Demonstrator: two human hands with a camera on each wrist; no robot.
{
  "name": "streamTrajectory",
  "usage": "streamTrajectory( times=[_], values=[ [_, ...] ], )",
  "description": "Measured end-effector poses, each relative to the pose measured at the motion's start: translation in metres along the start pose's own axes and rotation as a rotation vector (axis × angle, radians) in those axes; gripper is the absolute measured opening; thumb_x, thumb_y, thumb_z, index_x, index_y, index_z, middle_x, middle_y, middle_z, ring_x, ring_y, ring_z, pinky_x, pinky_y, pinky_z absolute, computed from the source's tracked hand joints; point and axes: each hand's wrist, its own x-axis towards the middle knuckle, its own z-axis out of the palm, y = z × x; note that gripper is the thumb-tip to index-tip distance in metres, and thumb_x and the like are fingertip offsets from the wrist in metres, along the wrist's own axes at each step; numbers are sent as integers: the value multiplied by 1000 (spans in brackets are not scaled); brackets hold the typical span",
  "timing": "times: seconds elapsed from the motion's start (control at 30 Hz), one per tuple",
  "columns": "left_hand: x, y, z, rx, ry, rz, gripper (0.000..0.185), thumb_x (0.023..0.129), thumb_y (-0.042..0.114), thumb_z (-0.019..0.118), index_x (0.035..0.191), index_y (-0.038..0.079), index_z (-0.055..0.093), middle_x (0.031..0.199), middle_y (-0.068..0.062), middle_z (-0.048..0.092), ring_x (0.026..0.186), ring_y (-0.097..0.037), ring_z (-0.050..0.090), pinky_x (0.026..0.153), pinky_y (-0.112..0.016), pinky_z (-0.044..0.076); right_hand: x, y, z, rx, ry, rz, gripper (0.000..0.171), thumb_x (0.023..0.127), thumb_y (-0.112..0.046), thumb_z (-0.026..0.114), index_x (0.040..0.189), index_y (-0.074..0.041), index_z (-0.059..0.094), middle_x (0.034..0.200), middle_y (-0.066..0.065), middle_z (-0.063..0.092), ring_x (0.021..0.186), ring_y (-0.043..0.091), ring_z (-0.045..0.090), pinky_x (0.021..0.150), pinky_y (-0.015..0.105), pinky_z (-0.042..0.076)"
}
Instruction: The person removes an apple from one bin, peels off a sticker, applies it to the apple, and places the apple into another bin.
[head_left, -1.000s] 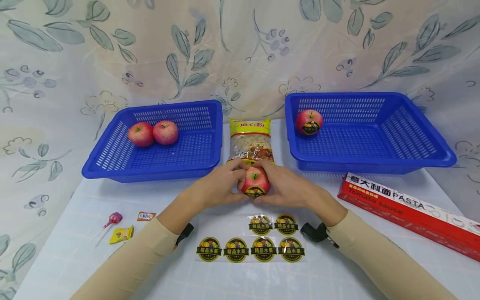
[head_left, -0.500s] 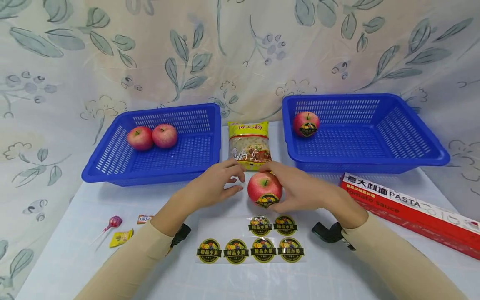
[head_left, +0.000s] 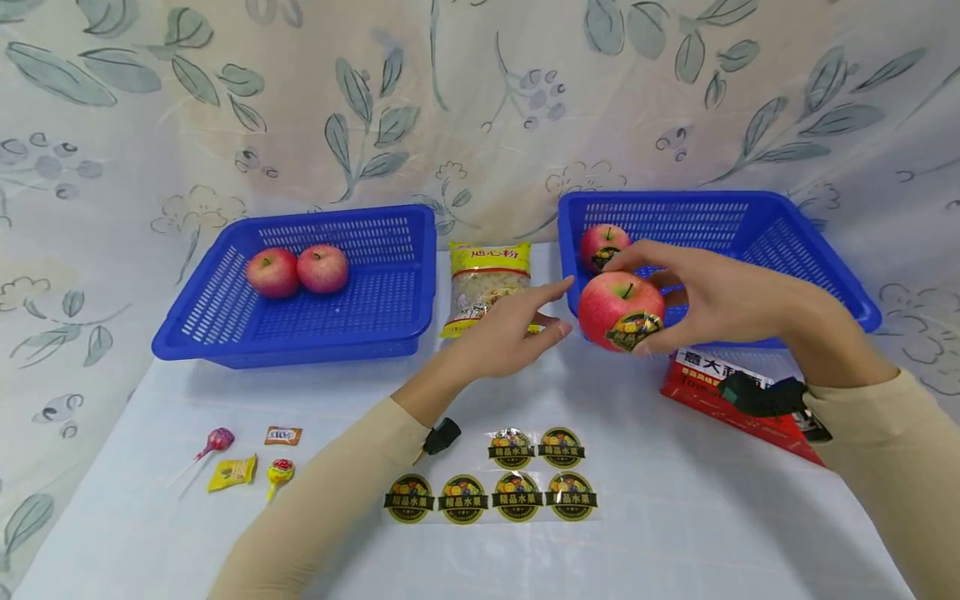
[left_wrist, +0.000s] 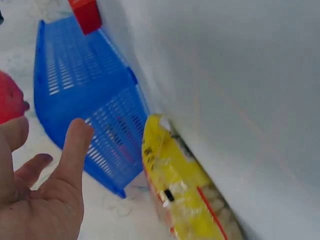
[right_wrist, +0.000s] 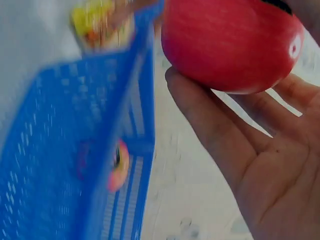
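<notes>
On the left of the tabletop (head_left: 675, 517) lie some sweets (head_left: 234, 471). Behind them, at about ten o'clock, sits the left basket (head_left: 225, 329) with two plain apples (head_left: 298, 270) in it. Near six o'clock is a sheet of stickers (head_left: 491, 492). At twelve o'clock lies a yellow bag of noodles (head_left: 486, 279).

The left hand (head_left: 517, 333) hovers over the middle of the tabletop, just in front of the bag. Its fingers are straight and loose, and it holds nothing.

The right hand (head_left: 720, 292) is to its right, at about two o'clock. Its fingers curl round the apple (head_left: 621, 310), which has a sticker on its front. The apple sits in the grip, with the fingertips under it and the thumb on top. It is up in the air, at the front left corner of the right basket (head_left: 825, 275).

To do this well, I think the hand should keep the apple snug and clear of the basket wall. It should also mind the other stickered apple (head_left: 602, 247) in the back left corner. A red box (head_left: 708, 400) lies just in front of the basket.
</notes>
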Motion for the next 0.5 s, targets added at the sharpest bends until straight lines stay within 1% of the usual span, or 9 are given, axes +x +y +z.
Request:
streamTrajectory(
  times=[0.1,0.2,0.27,0.33,0.4,0.47,0.5],
  values=[
    [9,-5,2,-7,38,-19,56,108,31,53,157,7,40,156,-10,49,121,-18,67,97,-27,56,10,15,-23,-22,30,20,81,77,-21,92,144,-22,46,142,4,50,125,36,59,92,34,59],
    [12,-5,5,-26,85,-65,51,108,32,54,152,7,48,149,-9,56,120,-18,68,95,-26,56,22,33,-43,-56,55,32,81,79,-20,91,146,-19,45,144,7,50,127,38,57,90,27,58],
    [14,-4,8,-41,119,-89,49,107,31,56,149,6,52,146,-8,59,119,-18,68,96,-27,56,29,47,-56,-72,67,50,80,80,-20,90,146,-18,45,145,6,50,130,37,54,90,20,54],
    [17,-2,10,-47,143,-109,47,107,31,57,146,6,55,144,-6,60,119,-17,68,97,-27,55,33,63,-66,-69,73,65,80,82,-17,88,147,-16,43,147,8,48,133,38,49,99,28,53],
    [20,-1,14,-50,161,-127,45,106,33,58,143,7,58,143,-3,62,117,-15,68,97,-27,55,36,78,-75,-56,74,88,78,83,-14,86,147,-13,42,147,10,48,134,38,46,108,43,48],
    [23,0,17,-59,175,-146,44,105,36,59,140,9,61,141,-1,63,116,-13,68,94,-26,56,38,93,-80,-47,70,122,78,84,-12,85,148,-11,41,149,14,45,136,41,44,111,60,40],
    [24,1,17,-68,181,-153,44,104,36,60,139,10,62,140,-1,64,115,-12,69,93,-26,57,39,101,-82,-38,66,140,77,85,-11,84,148,-10,40,150,17,44,135,43,43,110,68,37]
  ],
)
